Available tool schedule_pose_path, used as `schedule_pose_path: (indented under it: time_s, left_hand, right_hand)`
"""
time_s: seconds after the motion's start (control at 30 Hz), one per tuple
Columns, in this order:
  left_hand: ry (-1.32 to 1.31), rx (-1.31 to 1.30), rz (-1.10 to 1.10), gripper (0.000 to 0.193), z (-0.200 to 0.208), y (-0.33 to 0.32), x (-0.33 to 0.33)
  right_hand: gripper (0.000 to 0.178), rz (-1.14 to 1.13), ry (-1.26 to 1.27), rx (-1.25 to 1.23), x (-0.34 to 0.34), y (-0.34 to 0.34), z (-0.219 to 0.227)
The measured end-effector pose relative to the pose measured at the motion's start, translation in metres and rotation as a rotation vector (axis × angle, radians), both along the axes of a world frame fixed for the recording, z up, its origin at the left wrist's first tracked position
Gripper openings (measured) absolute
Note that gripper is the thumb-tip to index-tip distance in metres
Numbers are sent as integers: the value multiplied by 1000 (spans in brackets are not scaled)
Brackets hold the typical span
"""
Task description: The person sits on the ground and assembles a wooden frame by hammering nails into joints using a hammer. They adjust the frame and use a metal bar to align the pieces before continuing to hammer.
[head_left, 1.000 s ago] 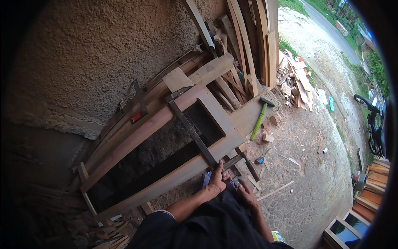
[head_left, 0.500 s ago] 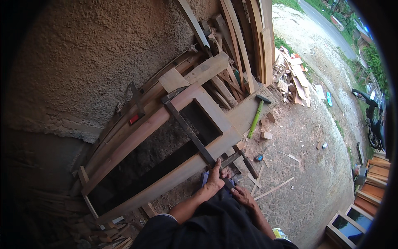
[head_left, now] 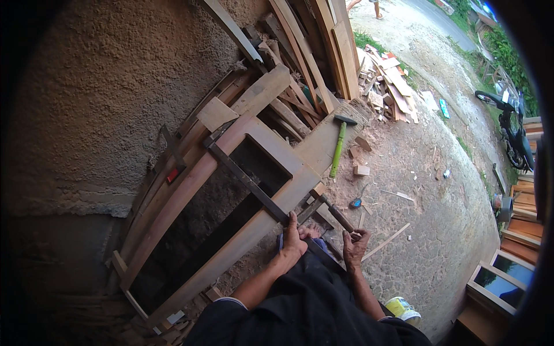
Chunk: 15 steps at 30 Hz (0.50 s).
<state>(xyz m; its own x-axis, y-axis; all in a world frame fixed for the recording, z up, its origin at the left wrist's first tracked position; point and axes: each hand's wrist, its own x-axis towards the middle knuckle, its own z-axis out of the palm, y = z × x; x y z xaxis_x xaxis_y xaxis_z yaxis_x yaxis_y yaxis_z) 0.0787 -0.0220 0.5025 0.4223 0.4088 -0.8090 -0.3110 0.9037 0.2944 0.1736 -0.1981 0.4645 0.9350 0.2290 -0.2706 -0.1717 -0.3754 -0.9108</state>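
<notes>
Rough ground (head_left: 427, 230) bears a scrap-wood pile (head_left: 388, 86), wood block (head_left: 362, 170), thin strip (head_left: 386, 242) and blue tape measure (head_left: 355, 203). Wide plank (head_left: 319, 138), under one end of wooden frame (head_left: 231, 244), bears green-handled hammer (head_left: 339, 149).

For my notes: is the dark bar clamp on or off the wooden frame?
On: the dark bar clamp lies across the wooden frame, with the left hand at it. Its tightness I cannot tell.

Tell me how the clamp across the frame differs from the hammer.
The clamp has a long dark bar; the hammer is shorter, with a bright green handle. The clamp spans the frame; the hammer lies on a board. The left hand holds the clamp; no hand touches the hammer. Both have dark metal parts.
</notes>
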Motion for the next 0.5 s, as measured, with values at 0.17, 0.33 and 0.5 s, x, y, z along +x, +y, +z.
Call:
schedule_pose_path:
  time_s: [0.17, 0.33, 0.5]
  left_hand:
    - [97, -2, 2, 57, -12, 0, -2]
    - [85, 24, -7, 60, -15, -1, -2]
    - [40, -8, -7, 55, -22, 0, -6]
  right_hand:
    - [29, 223, -282, 106, 22, -2, -8]
    - [31, 220, 436, 394, 38, -10, -1]
    - [43, 569, -634, -103, 43, 4, 9]
